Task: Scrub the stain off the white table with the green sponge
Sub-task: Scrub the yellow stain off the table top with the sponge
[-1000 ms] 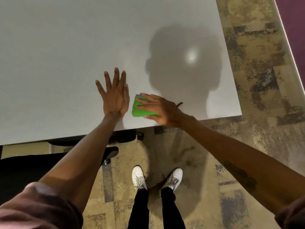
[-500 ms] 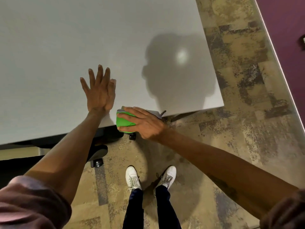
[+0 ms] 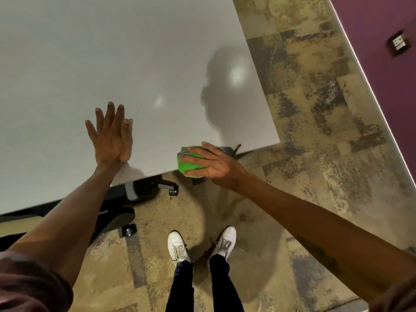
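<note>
**Desk:** White sneakers [image 3: 180, 246] first, nearest the lens. Whose are they?

**Caption writer:** Yours. You stand on mottled tan and grey carpet [image 3: 304, 188], feet slightly apart, toes pointing toward the table, dark trousers [image 3: 180, 287] above them.

**Desk:** Where is the sponge?

**Caption writer:** Your right hand [image 3: 213, 164] grips the green sponge [image 3: 190, 164] at the near edge of the white table [image 3: 112, 52], close to its near right corner. Your fingers curl over the top of the sponge and close around it. The sponge overlaps the edge, partly past it on your side; whether it presses on the top surface, I cannot tell.

**Desk:** The other hand?

**Caption writer:** Your left hand [image 3: 111, 136] lies palm down on the tabletop, well apart from the sponge, fingers straight and close together, thumb held out to the left. It holds nothing.

**Desk:** Under the table?

**Caption writer:** A black office chair base [image 3: 144, 190] with castors shows just below the near edge, between your two arms.

**Desk:** And beyond your hands?

**Caption writer:** The shadow of your head [image 3: 225, 97] falls across the right part of the tabletop, with two pale light reflections nearby. I cannot make out a stain. Farthest off, a purple wall [image 3: 382, 52] runs along the right, with a small outlet plate [image 3: 399, 42] on it.
</note>
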Motion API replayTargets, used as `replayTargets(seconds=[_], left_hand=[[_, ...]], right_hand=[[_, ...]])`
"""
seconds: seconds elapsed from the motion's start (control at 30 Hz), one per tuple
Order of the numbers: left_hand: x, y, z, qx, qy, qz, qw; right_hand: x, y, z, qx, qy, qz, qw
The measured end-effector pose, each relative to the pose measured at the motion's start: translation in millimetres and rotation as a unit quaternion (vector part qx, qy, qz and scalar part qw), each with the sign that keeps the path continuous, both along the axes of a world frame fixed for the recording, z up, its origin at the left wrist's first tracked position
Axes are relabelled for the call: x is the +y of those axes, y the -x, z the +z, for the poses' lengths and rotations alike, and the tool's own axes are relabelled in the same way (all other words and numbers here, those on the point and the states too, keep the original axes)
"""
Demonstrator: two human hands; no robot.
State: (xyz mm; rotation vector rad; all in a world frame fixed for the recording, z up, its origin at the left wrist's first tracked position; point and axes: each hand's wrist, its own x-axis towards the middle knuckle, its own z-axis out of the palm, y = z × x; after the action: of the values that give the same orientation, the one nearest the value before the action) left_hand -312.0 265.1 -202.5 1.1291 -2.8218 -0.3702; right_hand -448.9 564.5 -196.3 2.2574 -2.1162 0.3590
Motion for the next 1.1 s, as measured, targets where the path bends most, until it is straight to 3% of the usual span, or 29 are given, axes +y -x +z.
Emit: replayTargets(seconds=[0.17,0.3,0.47,0.57,0.83,1.1], left_hand=[[-1.6,2.2,-1.2,-0.002,0.014,-0.008,1.0],[1.1,9.9,0.3,-0.029,0.053,0.013,0.998],[15.2,57.9,5.9,-0.115,0.035,0.153,0.981],[31.4,76.5,7.1,-0.062,0.026,0.213,0.975],[37.2,77.8,6.2,-0.016,0.077,0.109,0.991],[36.4,76.7,5.0,-0.003,0.067,0.113,0.991]], right_hand=[[32.5,26.3,4.8,0.002,0.003,-0.015,1.0],[65.6,56.4,8.7,0.003,-0.078,-0.045,0.996],[98.9,84.5,13.7,0.055,-0.12,-0.072,0.989],[118.0,99.5,15.0,0.063,-0.126,-0.088,0.986],[159.0,122.1,19.9,0.031,-0.14,-0.156,0.977],[185.7,117.5,11.0,-0.049,-0.129,-0.277,0.951]])
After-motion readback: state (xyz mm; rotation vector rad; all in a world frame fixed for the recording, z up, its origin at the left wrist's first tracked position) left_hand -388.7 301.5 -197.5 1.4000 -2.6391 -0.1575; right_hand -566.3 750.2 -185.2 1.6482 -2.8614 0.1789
